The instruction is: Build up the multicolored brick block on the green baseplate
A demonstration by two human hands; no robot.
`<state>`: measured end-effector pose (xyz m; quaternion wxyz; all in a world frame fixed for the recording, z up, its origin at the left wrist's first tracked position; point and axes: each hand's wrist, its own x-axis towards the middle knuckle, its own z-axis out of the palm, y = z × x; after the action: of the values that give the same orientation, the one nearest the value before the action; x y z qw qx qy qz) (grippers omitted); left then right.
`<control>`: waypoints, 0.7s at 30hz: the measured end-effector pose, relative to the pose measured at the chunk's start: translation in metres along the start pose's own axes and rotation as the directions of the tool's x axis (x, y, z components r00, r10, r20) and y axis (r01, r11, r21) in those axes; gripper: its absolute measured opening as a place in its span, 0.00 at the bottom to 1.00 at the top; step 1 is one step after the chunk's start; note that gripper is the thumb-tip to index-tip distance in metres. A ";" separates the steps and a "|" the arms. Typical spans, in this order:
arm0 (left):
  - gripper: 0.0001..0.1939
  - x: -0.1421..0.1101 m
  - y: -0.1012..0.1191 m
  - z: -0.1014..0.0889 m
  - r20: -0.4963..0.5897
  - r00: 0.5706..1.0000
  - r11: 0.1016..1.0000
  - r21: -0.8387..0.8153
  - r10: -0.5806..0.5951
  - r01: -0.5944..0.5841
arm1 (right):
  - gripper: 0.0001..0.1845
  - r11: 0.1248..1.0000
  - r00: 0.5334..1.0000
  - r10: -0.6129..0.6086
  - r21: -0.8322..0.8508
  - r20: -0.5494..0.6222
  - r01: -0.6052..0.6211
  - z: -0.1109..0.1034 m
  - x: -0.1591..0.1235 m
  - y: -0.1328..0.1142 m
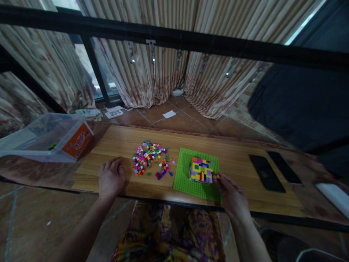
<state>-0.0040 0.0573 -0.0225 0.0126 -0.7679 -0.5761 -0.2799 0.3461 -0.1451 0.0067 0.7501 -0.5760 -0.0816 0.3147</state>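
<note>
My right hand (231,191) pinches a small yellow-orange toy brick (218,176) between thumb and fingertips, close against the right side of a block built of many coloured bricks (201,170). That built block stands on a green studded baseplate (182,178). On the wooden board to the left, my left hand (111,177) rests with its fingers curled in and no object showing in them. Between this hand and the baseplate lies a loose spread of small bricks (147,156) in pink, green, red, white, orange, blue and purple.
A clear plastic bin (49,142) with an orange label stands at the far left. Two dark phones (267,173) (285,167) lie to the right, with a white object (334,198) beyond. A black rail (174,34) crosses in front of striped curtains.
</note>
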 end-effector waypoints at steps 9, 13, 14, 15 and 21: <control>0.18 0.000 0.000 -0.001 0.002 1.000 1.000 0.002 0.005 -0.005 | 0.19 0.988 1.000 -0.024 -0.153 0.001 0.024 0.000 0.002 0.002; 0.19 0.000 0.000 -0.001 0.003 1.000 1.000 -0.006 0.002 -0.002 | 0.20 0.957 0.999 -0.037 -0.287 0.022 0.041 0.003 0.008 -0.002; 0.19 0.000 0.001 -0.001 0.004 1.000 1.000 -0.010 0.000 0.000 | 0.21 0.945 0.998 -0.047 -0.321 0.029 0.053 0.005 0.009 -0.004; 0.19 0.000 0.001 -0.001 0.005 1.000 1.000 -0.014 -0.004 0.004 | 0.21 0.930 0.997 -0.066 -0.360 0.035 0.074 0.006 0.010 -0.005; 0.18 0.000 0.002 -0.002 0.012 1.000 0.999 -0.030 -0.022 0.022 | 0.18 0.726 0.973 -0.210 -0.651 0.094 0.220 0.011 0.015 -0.010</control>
<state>-0.0032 0.0561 -0.0208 -0.0053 -0.7632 -0.5802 -0.2843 0.3561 -0.1293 0.0156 0.5303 -0.7870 -0.2584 0.1807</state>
